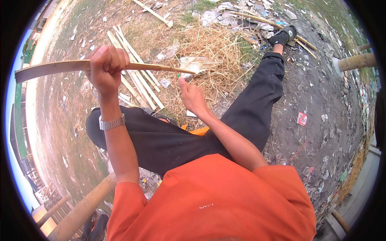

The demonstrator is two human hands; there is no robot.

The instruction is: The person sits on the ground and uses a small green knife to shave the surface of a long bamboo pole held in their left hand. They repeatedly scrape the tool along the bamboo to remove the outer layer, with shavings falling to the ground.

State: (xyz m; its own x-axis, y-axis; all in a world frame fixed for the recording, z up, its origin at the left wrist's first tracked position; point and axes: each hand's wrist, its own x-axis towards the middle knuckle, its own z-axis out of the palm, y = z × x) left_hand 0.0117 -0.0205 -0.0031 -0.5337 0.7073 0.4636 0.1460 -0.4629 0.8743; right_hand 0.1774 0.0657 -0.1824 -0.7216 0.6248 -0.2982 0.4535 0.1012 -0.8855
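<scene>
My left hand, with a metal watch on its wrist, is closed in a fist round a long bamboo strip. The strip lies crosswise before me, its broad end bending out to the left and its narrow end pointing right. Just below that narrow end, my right hand is closed with the thumb pointing up. A small green bit shows at the thumb tip, close to the strip. The rest of what the right hand grips is hidden.
Split bamboo strips lie on the ground beyond my left hand. A heap of pale shavings spreads between my legs. My right leg stretches forward. Bamboo poles stand at lower left, and another pole at far right. Litter dots the ground.
</scene>
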